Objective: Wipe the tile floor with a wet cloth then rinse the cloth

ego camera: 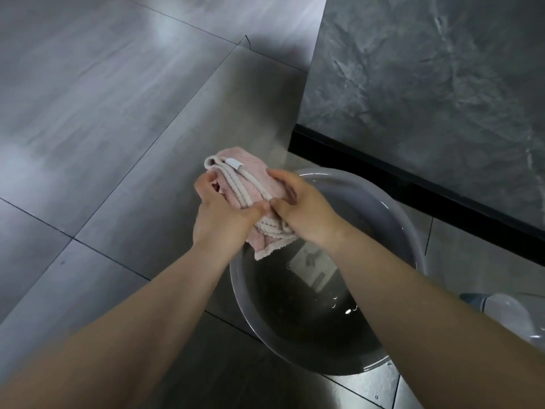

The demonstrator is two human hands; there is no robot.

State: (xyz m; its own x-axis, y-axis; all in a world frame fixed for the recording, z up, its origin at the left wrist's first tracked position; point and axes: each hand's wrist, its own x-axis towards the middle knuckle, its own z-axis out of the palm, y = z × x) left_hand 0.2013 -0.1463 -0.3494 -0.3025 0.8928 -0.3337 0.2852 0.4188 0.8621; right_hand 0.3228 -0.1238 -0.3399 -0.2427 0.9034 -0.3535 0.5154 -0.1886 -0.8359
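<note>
A pink cloth (250,184) with cream edging and a small white tag is bunched up between both hands, held in the air over the far-left rim of a grey basin (392,214). My left hand (221,219) grips its left side and my right hand (300,211) grips its right side, thumbs nearly touching. A corner of the cloth hangs down toward the water in the basin. The grey tile floor (103,113) spreads out to the left with dark grout lines.
A dark marble-look wall panel (427,98) with a black base strip (413,190) stands at the right, just behind the basin. A pale plastic bottle (507,314) lies at the right edge. Water and a submerged label show inside the basin.
</note>
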